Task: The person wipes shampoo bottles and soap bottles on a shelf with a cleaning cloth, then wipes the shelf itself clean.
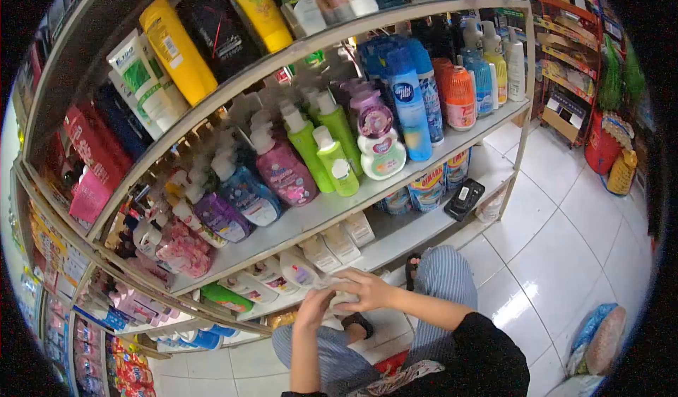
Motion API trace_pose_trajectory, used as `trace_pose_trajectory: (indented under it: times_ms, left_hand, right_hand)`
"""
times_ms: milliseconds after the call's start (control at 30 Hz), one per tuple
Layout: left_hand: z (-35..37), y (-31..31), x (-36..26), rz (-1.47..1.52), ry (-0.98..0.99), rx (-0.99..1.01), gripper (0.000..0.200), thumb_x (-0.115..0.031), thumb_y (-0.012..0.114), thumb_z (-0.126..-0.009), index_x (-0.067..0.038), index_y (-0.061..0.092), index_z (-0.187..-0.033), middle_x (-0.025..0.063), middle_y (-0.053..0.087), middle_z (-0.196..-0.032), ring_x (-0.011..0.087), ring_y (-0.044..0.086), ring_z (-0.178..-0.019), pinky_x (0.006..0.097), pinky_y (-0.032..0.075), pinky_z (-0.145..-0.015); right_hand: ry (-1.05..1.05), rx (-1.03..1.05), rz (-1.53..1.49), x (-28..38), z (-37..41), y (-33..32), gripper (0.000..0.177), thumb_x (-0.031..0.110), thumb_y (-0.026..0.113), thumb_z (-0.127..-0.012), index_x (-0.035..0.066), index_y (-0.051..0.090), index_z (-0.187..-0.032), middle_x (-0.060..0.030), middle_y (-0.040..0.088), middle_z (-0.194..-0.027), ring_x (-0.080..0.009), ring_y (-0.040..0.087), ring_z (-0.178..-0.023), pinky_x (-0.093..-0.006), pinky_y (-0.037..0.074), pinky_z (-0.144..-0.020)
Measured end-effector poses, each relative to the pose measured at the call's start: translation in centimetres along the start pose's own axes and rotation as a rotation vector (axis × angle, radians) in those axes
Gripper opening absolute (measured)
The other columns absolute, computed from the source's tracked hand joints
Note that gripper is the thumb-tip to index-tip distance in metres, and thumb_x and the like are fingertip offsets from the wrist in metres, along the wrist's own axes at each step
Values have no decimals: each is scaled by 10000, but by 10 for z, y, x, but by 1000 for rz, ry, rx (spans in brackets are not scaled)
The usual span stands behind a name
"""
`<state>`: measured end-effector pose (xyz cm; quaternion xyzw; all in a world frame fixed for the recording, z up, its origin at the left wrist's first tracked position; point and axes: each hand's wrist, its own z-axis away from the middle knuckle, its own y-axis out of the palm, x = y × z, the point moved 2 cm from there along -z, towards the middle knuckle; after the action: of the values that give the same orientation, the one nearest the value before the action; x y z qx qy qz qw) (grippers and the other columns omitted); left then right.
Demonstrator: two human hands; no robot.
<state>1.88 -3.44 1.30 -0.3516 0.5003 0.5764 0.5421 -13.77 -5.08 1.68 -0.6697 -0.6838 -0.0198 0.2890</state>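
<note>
My left hand and my right hand meet in front of the bottom shelf, above my knees. Their fingers are curled close together around a pale, thin, whitish piece, maybe cloth or plastic; its kind is not clear. Just beyond the fingers stands a white bottle with a purple mark. White boxes or packs stand to its right on the same shelf. Over them, the middle shelf carries green pump bottles, a pink bottle and a blue bottle.
A black handheld device lies at the bottom shelf's right end, by several detergent tubs. Yellow tubes fill the top shelf. Right, on the tiled floor, are a wrapped bundle and a red rack.
</note>
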Motion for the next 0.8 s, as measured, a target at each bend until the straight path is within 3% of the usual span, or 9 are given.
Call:
trace_pose_trajectory:
  times_ms: [67,133,200,233,300,333,433,700,800]
  left_hand:
    - [11,8,-45,-183,-89,157,392,-240,486,-791,17,429,-1081,106,545,-924,192,518,-867,264,393,-761]
    - [40,42,-121,-849,403,327,421,-211,496,-783,-4,391,-1134,128,551,-931,210,528,-868,287,417,-735]
    - [64,89,-199,-846,747,208,331,-117,483,-729,9,471,-1035,118,560,-910,197,540,-814,285,426,-678]
    - [56,101,-231,-992,1186,97,264,-60,461,-707,17,505,-956,103,561,-859,174,527,-763,281,415,-656]
    - [41,159,-285,-731,1328,-214,265,-191,536,-725,27,506,-872,77,542,-784,155,504,-721,268,394,-638]
    - [26,179,-314,-936,1669,-273,341,-274,562,-720,30,497,-861,102,548,-766,199,521,-656,271,410,-612]
    - [-15,212,-366,-1488,1324,-871,577,-482,543,-668,28,502,-934,143,578,-734,233,575,-690,325,437,-618]
    - [-68,204,-377,-1338,1203,-806,462,-444,556,-651,-6,575,-797,126,591,-763,243,578,-710,327,445,-608]
    - [-42,178,-349,-636,1667,-491,355,-300,569,-697,-1,565,-889,113,585,-794,168,563,-738,274,431,-628]
  right_hand:
    - [-128,-76,76,-24,14,2,354,142,675,-585,55,545,-902,-128,497,-970,-290,516,-863,-332,446,-696]
    - [-11,-94,72,-40,28,-8,325,134,669,-592,41,548,-879,-124,509,-928,-277,525,-832,-321,445,-686]
    - [320,-175,-50,-64,55,-8,263,113,649,-609,3,540,-822,-115,535,-797,-233,537,-752,-287,433,-642]
    - [316,-158,-44,-70,58,-11,263,113,649,-609,3,540,-822,-115,535,-797,-233,537,-752,-287,433,-642]
    - [483,-307,-67,-76,64,-19,230,105,640,-615,-3,535,-789,-110,540,-757,-213,538,-713,-270,420,-625]
    - [522,-345,-78,-72,58,-26,209,102,629,-626,3,533,-783,-110,546,-753,-187,541,-705,-269,416,-634]
    - [641,-350,-138,-83,71,-30,239,142,632,-645,7,534,-816,-118,554,-788,-210,554,-750,-282,417,-663]
    - [627,-298,-43,-95,91,-44,270,177,632,-655,23,523,-849,-129,558,-792,-205,554,-732,-281,417,-653]
    - [771,-334,-49,-106,102,-44,298,188,630,-654,26,514,-875,-143,556,-827,-223,550,-767,-291,415,-672]
